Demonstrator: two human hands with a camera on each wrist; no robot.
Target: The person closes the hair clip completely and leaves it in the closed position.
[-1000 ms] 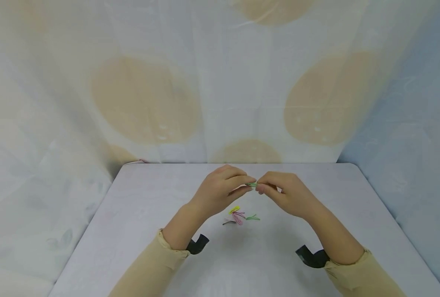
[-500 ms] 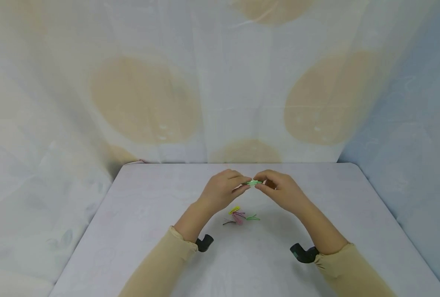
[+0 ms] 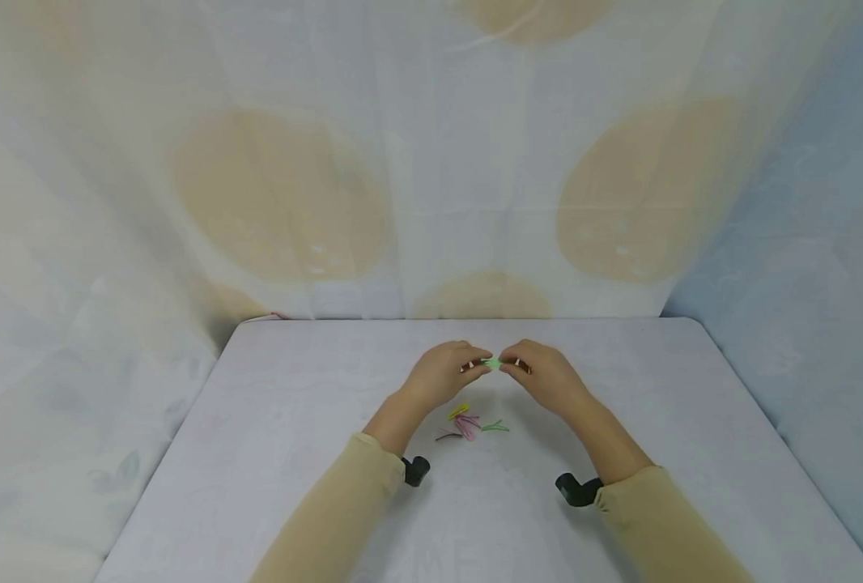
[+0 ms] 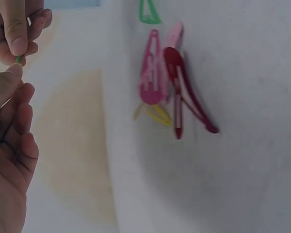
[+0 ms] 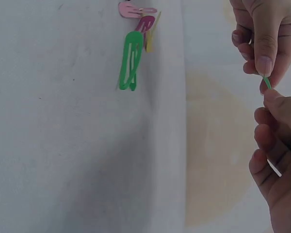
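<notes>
Both hands meet above the white table (image 3: 271,421), each pinching one end of a small green hair clip (image 3: 491,363). My left hand (image 3: 479,369) holds its left end between thumb and forefinger, and my right hand (image 3: 507,367) holds the right end. In the left wrist view only a sliver of the green clip (image 4: 18,59) shows between the fingertips; the right wrist view shows it (image 5: 266,82) the same way. Below the hands lies a small pile of clips: yellow (image 3: 458,410), pink (image 3: 465,427), green (image 3: 495,427) and dark red (image 4: 184,97).
A pale cloth with large beige spots (image 3: 278,194) hangs behind and beside the table. The table's back edge (image 3: 461,320) runs just beyond the hands. Black wrist camera mounts (image 3: 415,470) (image 3: 573,490) sit under both sleeves.
Both hands have moved a little farther from me and lower toward the table, still pinching the green clip. The pile of clips has not moved.
</notes>
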